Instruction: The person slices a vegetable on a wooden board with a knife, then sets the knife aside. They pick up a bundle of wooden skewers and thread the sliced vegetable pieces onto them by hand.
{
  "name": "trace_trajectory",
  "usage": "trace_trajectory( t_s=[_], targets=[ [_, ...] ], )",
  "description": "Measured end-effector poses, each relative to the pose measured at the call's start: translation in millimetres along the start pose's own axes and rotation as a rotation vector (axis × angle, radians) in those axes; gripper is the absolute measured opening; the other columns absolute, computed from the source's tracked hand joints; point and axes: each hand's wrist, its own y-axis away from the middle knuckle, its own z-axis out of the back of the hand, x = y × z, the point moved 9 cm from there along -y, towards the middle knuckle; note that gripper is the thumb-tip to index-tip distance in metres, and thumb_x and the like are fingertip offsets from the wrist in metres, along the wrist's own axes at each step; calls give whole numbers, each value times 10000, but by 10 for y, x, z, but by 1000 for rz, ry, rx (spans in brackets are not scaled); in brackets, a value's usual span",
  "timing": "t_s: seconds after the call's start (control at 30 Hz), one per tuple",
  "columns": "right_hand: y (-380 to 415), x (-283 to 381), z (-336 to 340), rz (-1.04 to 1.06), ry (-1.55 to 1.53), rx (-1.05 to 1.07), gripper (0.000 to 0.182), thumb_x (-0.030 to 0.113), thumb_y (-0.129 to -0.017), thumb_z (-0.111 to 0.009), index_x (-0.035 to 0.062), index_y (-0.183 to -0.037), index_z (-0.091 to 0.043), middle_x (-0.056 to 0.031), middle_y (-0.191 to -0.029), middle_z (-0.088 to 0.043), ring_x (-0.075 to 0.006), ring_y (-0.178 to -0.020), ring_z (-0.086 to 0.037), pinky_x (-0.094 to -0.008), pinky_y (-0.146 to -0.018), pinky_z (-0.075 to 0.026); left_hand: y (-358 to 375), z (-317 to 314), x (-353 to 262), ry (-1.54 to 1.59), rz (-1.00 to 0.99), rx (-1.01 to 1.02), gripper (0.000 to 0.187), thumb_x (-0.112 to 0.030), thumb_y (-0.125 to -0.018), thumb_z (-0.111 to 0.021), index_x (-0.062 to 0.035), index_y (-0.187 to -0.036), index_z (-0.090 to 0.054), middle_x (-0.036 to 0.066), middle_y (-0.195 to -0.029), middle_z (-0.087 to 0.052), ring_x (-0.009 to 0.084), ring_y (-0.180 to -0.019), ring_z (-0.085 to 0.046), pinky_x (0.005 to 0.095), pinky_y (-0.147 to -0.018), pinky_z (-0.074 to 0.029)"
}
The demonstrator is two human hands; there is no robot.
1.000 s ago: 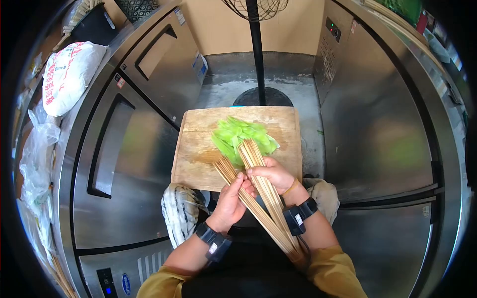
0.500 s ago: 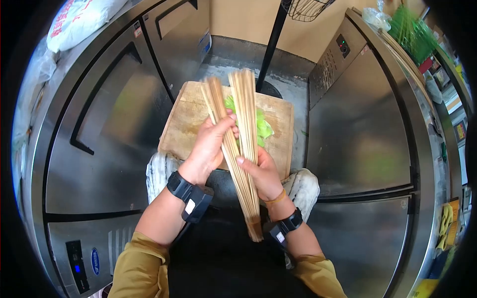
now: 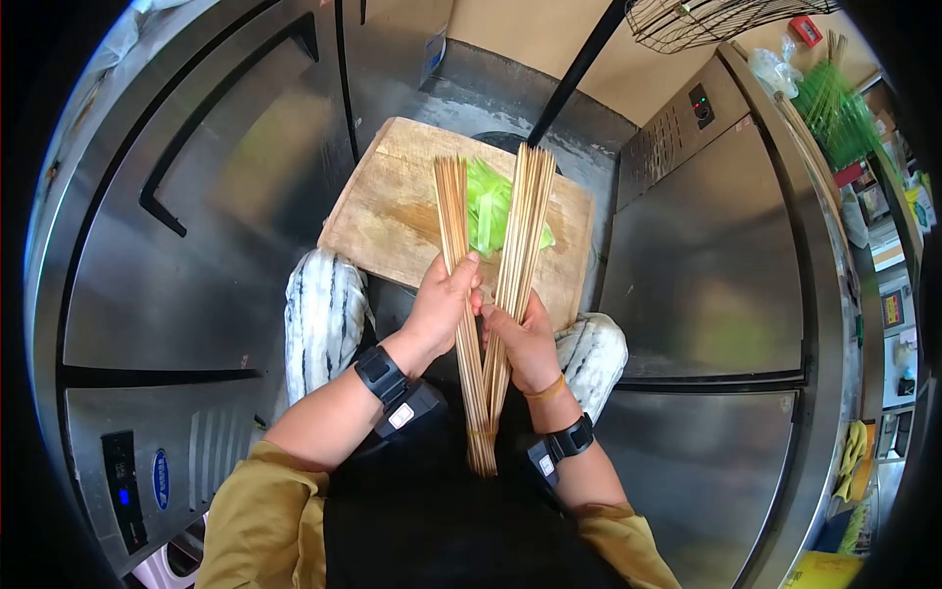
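A big bundle of thin bamboo skewers is split into a V above my lap. My left hand point(image 3: 439, 306) is closed round the left bunch of skewers point(image 3: 452, 211), and my right hand point(image 3: 530, 346) grips the right bunch point(image 3: 524, 216). Both bunches meet at the lower end point(image 3: 480, 447), where a band seems to circle them. Their pointed tips face away from me, over a wooden cutting board point(image 3: 378, 191). Pale green sliced vegetable pieces point(image 3: 488, 206) lie on the board, partly hidden behind the skewers.
Steel refrigerator cabinets stand close on the left point(image 3: 226, 255) and right point(image 3: 706, 265). A black pole point(image 3: 579, 74) rises behind the board, near a wire basket point(image 3: 706, 22). More skewers in green wrapping point(image 3: 834, 113) sit on the right counter.
The skewer bunches were blurred and leaning left; now they are steadier and more upright, their tips spread wider apart. My view has shifted, and more of the green vegetable shows.
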Motion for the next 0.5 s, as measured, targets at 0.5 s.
trace_trajectory(
  t_s=[0.5],
  targets=[
    [180,-83,151,-86,-128,-62,210,83,-962,-537,72,-1148,-441,-39,-750,-540,-122,-550,-534,-251,-462,-444,325,-256,132,132,258,226,299,-345,-967,-588,-98,-870,-451,-3,-619,-420,131,-527,-500,389,-526,-562]
  ],
)
